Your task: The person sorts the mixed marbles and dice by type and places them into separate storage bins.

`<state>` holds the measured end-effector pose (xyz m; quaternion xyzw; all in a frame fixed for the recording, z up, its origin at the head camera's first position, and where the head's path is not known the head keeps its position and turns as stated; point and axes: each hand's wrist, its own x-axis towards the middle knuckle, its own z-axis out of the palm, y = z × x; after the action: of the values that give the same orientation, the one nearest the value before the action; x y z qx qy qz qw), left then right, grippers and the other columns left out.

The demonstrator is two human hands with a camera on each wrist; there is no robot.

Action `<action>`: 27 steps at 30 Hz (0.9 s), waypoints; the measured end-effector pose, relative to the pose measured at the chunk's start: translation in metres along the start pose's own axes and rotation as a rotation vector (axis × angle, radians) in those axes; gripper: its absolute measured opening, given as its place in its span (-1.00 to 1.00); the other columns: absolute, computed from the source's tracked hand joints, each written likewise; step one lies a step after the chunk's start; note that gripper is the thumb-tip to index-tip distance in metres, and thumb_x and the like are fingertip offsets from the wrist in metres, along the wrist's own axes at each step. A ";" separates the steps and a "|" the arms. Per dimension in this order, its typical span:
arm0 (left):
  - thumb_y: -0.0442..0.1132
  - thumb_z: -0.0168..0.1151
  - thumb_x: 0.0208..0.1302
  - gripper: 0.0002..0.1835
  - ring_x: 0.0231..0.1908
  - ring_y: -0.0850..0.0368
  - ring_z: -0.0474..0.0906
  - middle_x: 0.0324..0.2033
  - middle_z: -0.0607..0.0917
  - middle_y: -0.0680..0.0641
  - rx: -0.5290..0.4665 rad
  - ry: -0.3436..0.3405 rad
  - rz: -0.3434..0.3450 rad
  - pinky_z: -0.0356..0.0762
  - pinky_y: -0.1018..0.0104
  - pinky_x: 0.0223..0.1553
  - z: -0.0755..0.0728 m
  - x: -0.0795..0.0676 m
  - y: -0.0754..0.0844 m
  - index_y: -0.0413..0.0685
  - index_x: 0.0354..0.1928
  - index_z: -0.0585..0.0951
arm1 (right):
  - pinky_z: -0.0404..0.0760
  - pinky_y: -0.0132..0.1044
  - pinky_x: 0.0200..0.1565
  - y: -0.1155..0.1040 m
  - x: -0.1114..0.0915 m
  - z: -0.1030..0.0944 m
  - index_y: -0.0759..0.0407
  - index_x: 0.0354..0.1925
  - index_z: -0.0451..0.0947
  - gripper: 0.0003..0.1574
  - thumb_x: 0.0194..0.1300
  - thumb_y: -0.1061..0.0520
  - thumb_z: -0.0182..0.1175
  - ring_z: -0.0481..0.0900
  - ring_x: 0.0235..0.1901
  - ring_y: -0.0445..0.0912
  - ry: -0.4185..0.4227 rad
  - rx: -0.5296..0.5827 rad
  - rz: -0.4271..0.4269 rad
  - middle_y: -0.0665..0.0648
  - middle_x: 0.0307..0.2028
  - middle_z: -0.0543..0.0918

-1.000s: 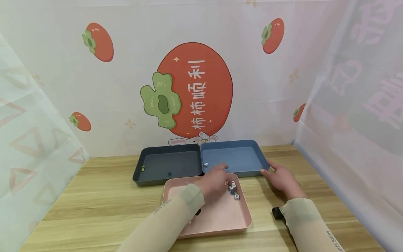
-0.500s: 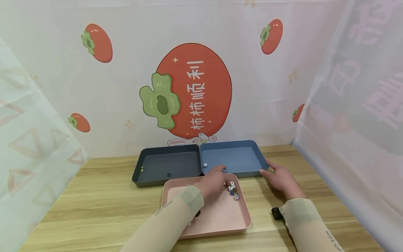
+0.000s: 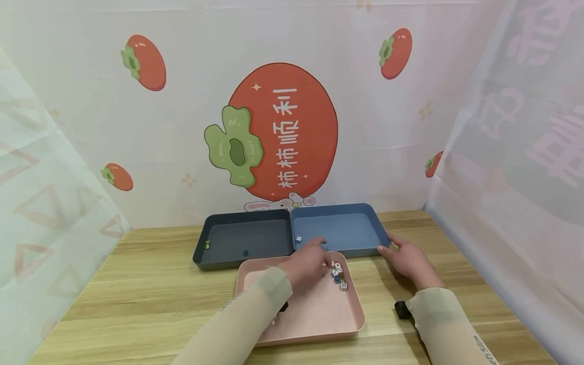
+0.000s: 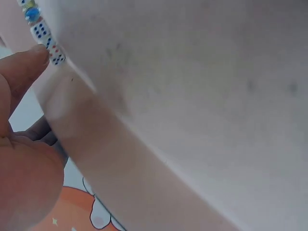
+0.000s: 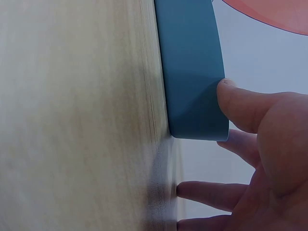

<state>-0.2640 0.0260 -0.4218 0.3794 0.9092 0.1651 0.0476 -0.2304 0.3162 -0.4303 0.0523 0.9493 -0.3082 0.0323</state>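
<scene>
In the head view my left hand (image 3: 307,262) reaches over the far rim of a pink tray (image 3: 319,317), its thumb inside and index finger stretched above the rim. In the left wrist view the thumb lies against several white dice (image 4: 41,32) along the tray wall; the other fingers are partly hidden. Beside the dice are small blue and yellowish-green beads. My right hand (image 3: 406,259) holds the near right corner of a blue tray (image 3: 360,251), thumb on its wall in the right wrist view. One white die (image 3: 298,240) lies inside that tray.
A dark grey tray (image 3: 248,234) stands left of the blue one, touching it, with a yellowish-green bead (image 3: 207,244) and a blue bead (image 3: 246,252) inside. Behind the wooden table (image 3: 123,289) hangs a printed cloth (image 3: 182,126). Cloth also hangs at both sides.
My left thumb has drawn back slightly from the dice group. My right hand keeps its place on the blue tray, and the trays stay put.
</scene>
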 end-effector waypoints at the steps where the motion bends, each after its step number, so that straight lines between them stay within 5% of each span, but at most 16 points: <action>1: -0.35 0.13 0.39 -0.74 0.44 0.05 0.10 0.34 0.43 -0.12 -0.016 0.001 -0.001 0.35 0.21 0.28 -0.003 0.000 -0.001 0.04 -0.16 0.80 | 0.17 0.41 0.23 0.000 0.000 0.000 0.21 0.55 0.01 -0.03 0.48 -0.29 0.03 0.12 0.33 0.50 0.000 -0.001 0.002 0.56 0.37 0.19; 11: -0.25 0.26 0.40 -0.86 0.44 -0.01 0.09 0.33 0.42 -0.12 0.055 0.057 -0.064 0.30 0.11 0.32 -0.054 -0.006 -0.032 0.00 -0.13 0.78 | 0.16 0.41 0.23 -0.001 0.000 -0.001 0.22 0.55 0.03 -0.02 0.47 -0.30 0.03 0.11 0.33 0.50 0.000 -0.011 0.002 0.56 0.37 0.19; 19: -0.26 0.33 0.34 -0.89 0.43 -0.12 0.12 0.37 0.37 -0.20 0.098 0.093 -0.222 0.23 0.00 0.35 -0.090 -0.032 -0.077 -0.02 -0.15 0.76 | 0.16 0.40 0.24 -0.002 -0.001 0.000 0.24 0.54 0.03 -0.05 0.48 -0.26 0.04 0.12 0.33 0.50 -0.001 -0.003 -0.002 0.56 0.37 0.19; 27: -0.33 0.34 0.29 -0.90 0.38 -0.23 0.18 0.09 0.61 -0.24 0.160 0.120 -0.239 0.28 -0.05 0.30 -0.113 -0.069 -0.134 -0.13 -0.18 0.75 | 0.20 0.39 0.22 0.000 -0.002 -0.002 0.28 0.53 0.05 -0.04 0.48 -0.28 0.03 0.15 0.31 0.50 0.014 -0.025 -0.037 0.56 0.35 0.22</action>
<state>-0.3295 -0.1411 -0.3636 0.2605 0.9593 0.1079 -0.0179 -0.2285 0.3171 -0.4284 0.0367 0.9541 -0.2966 0.0209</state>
